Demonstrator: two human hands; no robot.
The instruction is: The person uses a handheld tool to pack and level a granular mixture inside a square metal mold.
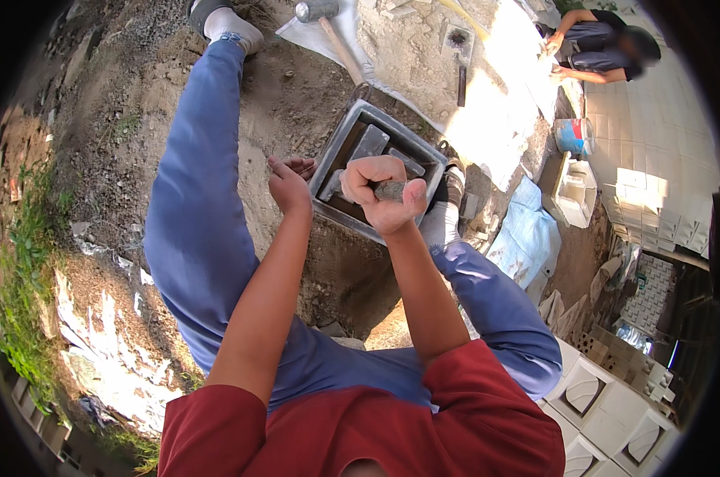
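A square grey mould [434,168] with raised walls sits on the dirt between my legs, several grey block-like pieces [371,145] inside it. Above its near part is my right hand [382,193], its fingers curled and the thumb sticking up. Whatever lies inside that curl, if anything, is hard to make out against the grey behind. Beside the mould's left wall is my left hand [291,184], thumb and fingers apart, with nothing seen in it. Its fingertips are close to the wall; whether they touch it I cannot tell.
A hammer [340,49] with a wooden handle lies beyond the mould on a white sheet. Farther right are a square plate [457,41] and black handle [461,86]. A blue sack [525,232], white block [576,191] and bucket [573,137] stand right. Another person [606,48] crouches far right.
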